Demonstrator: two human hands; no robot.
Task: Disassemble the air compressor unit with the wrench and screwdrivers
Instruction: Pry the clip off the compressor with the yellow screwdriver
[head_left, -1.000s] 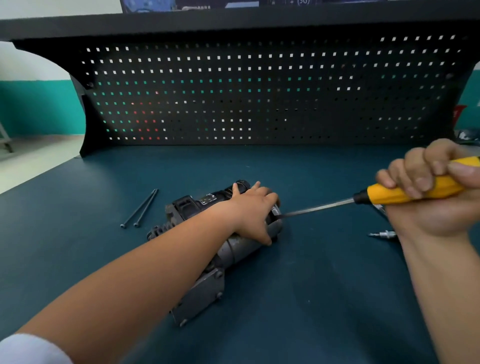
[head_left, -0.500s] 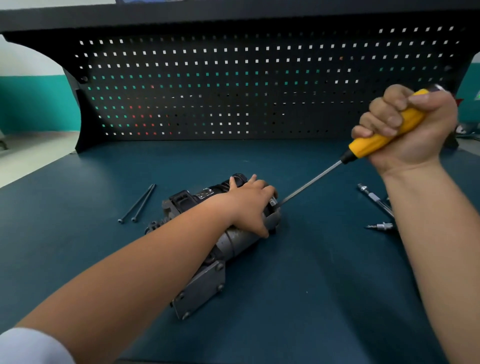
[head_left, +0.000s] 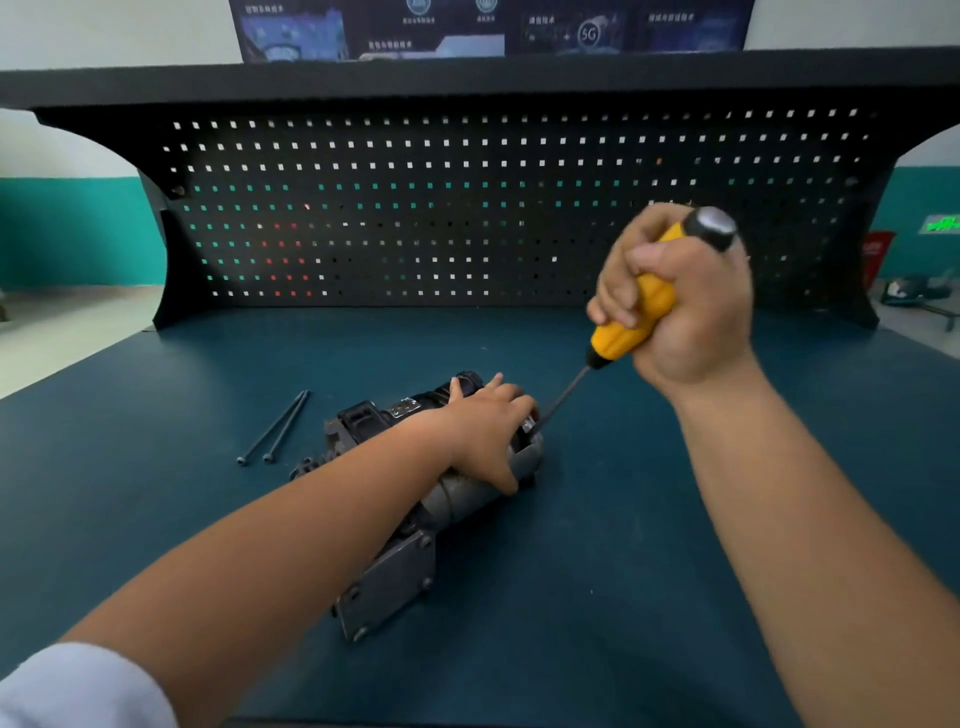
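Left grip: left hand (head_left: 488, 428) clasped over the far end of the dark grey metal air compressor unit (head_left: 467, 501), fingers across the top, thumb down the near side, pinning it to the dark blue table (head_left: 623, 571). Two long black bolts (head_left: 278, 428) lie loose beside the unit, to its left. Unit lies mid-table.

Right grip: right hand (head_left: 691, 317) fisted tight round the yellow-handled screwdriver (head_left: 631, 325).

Change over the last second: handle swung from low, near-level, to steeply raised; tip stayed at the unit's end by the left fingers. Judged as levering the end cap, not turning a screw. Any separation: cannot tell.
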